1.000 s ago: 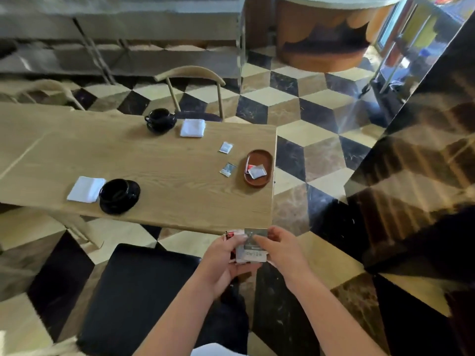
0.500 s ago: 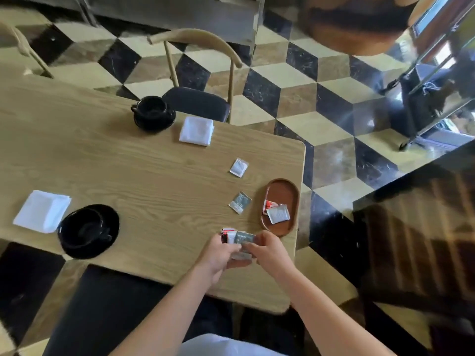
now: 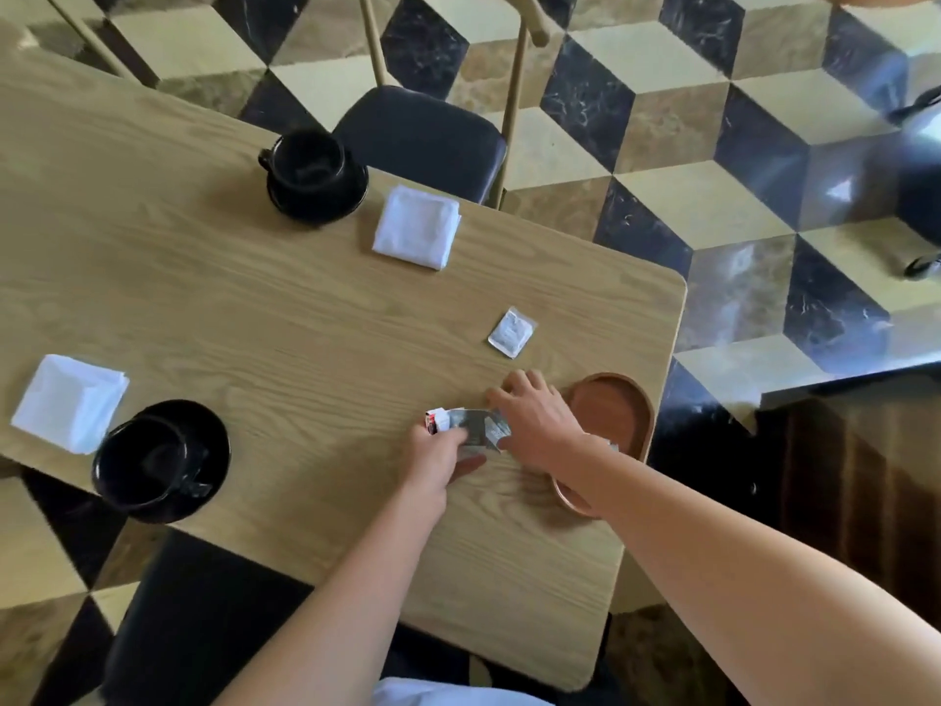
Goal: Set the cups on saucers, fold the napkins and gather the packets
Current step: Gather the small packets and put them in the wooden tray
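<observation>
Packets (image 3: 466, 425) sit bunched in the left hand (image 3: 440, 453) just below the middle of the frame, its fingers pinching the small stack a little above the wooden table (image 3: 254, 308); a red-and-white packet edge pokes out at the stack's left. The right hand (image 3: 534, 420) reaches in from the right with fingers spread and lowered onto the tabletop beside the stack, its fingertips touching the stack's right end; whether it covers another packet cannot be told, and it grasps nothing that can be seen. Its forearm crosses the brown oval tray (image 3: 618, 415) at the table's right edge, hiding much of the tray's inside.

At lower left a black cup (image 3: 145, 463) stands on a black saucer (image 3: 203, 450), with a folded white napkin (image 3: 68, 400) touching its upper left side. Above the right hand, a single silver packet (image 3: 511, 332) lies alone on the wood.

Farther up, a second folded napkin (image 3: 416, 227) lies near the far edge, and to its left a second black cup (image 3: 305, 160) rests on its saucer (image 3: 351, 188). Beyond them, a dark-cushioned chair (image 3: 422, 140) stands on the cube-patterned floor (image 3: 687, 119).
</observation>
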